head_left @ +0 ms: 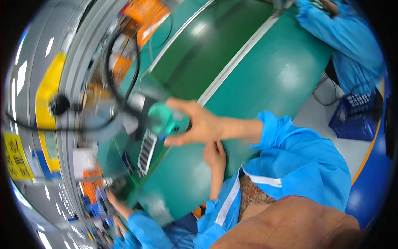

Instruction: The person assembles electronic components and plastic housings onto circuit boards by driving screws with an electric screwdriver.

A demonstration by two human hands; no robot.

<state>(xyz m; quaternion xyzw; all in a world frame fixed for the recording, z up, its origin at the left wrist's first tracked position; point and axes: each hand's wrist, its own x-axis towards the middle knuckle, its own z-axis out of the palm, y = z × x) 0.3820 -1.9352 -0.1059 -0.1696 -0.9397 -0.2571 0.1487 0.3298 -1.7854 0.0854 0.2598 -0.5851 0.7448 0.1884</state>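
Note:
My right hand (201,124) reaches across the bench, its fingers and thumb around a teal-and-black handheld device (170,120). The device is blurred and I cannot make out its exact kind. A thick black cable or flexible neck (136,74) loops close by it. My left hand (214,154) is low over the green bench, just below my right wrist; its fingers are partly hidden, so what they do is unclear. Beside the device lies a white strip with a row of dark rectangles (146,151).
A green conveyor belt (207,37) with a metal rail (240,54) runs along the green bench (273,74). Orange bins (147,16) stand beyond. A co-worker in blue (352,50) sits upper right near a blue crate (356,114); another co-worker's sleeve (145,228) shows lower left.

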